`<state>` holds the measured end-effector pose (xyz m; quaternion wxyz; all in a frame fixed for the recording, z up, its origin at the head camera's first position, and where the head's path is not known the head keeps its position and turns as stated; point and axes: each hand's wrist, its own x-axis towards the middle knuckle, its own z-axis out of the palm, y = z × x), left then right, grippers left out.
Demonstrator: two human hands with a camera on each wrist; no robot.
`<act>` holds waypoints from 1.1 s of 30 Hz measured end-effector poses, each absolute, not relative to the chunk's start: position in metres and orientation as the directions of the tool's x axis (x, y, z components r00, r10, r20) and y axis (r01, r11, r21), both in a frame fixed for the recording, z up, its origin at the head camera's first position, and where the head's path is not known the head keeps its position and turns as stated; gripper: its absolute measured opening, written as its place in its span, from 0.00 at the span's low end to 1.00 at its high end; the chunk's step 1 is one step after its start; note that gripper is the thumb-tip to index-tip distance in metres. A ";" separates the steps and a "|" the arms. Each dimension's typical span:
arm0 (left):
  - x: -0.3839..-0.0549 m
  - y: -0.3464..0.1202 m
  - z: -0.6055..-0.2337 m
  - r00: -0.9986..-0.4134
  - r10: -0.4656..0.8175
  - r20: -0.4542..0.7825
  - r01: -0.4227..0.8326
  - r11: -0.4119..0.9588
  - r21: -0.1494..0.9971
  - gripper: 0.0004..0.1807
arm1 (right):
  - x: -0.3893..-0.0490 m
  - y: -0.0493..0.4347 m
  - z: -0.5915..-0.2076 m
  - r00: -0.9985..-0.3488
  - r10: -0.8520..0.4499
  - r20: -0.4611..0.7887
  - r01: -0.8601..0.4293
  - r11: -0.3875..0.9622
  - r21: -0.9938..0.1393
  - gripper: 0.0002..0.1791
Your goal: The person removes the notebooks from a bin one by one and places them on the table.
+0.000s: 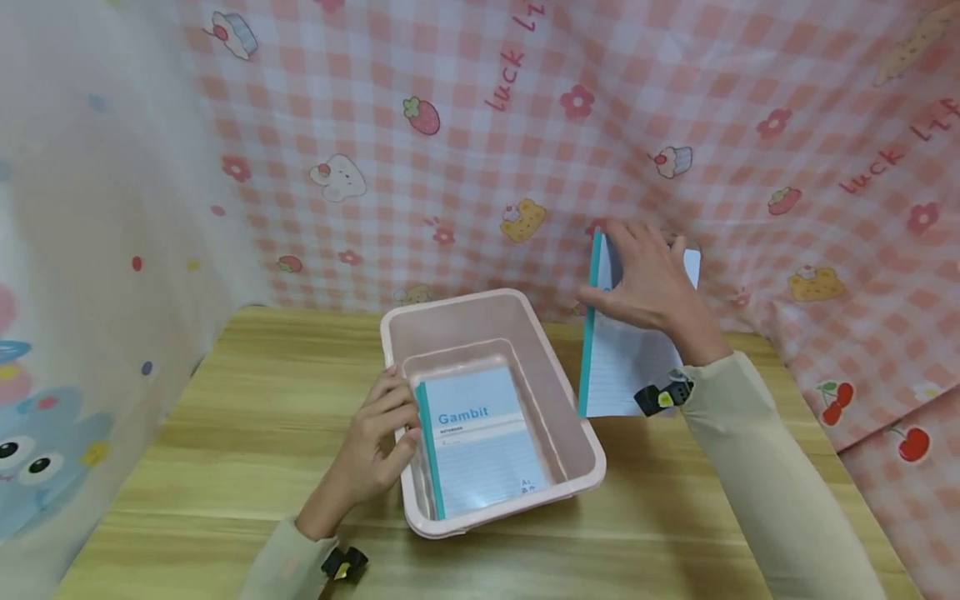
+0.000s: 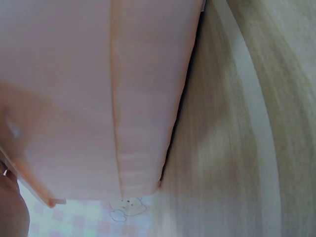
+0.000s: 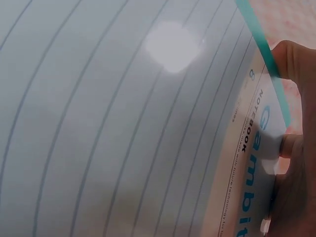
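A light-blue Gambit notebook with a teal spine stands raised beside the basin, to its right. My right hand grips it near its upper end, thumb at the spine side and fingers over the top. Close up in the right wrist view, the notebook cover shows ruled lines and lettering. On the left, my left hand holds the left rim of a pale pink plastic basin. Inside the basin a similar notebook lies flat, cover up. The basin's outer wall fills much of the left wrist view.
The basin stands on a wood-grain table. Behind the table hangs a pink checked cloth with printed cakes and fruit. A pale printed curtain hangs on the left.
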<state>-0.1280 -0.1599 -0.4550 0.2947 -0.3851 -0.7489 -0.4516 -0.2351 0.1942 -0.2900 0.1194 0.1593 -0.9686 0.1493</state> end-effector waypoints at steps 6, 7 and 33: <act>-0.130 -0.158 -0.455 -0.520 0.308 0.797 0.850 0.275 0.448 0.09 | -0.246 0.216 -0.315 -0.951 -0.237 0.196 -0.284 0.923 -0.260 0.49; -0.130 -0.158 -0.455 -0.519 0.309 0.797 0.851 0.275 0.448 0.09 | -0.248 0.219 -0.320 -0.954 -0.232 0.188 -0.276 0.925 -0.262 0.50; -0.129 -0.159 -0.455 -0.504 0.304 0.808 0.858 0.284 0.429 0.09 | -0.291 0.234 -0.443 -0.952 -0.289 0.100 -0.305 0.924 -0.233 0.43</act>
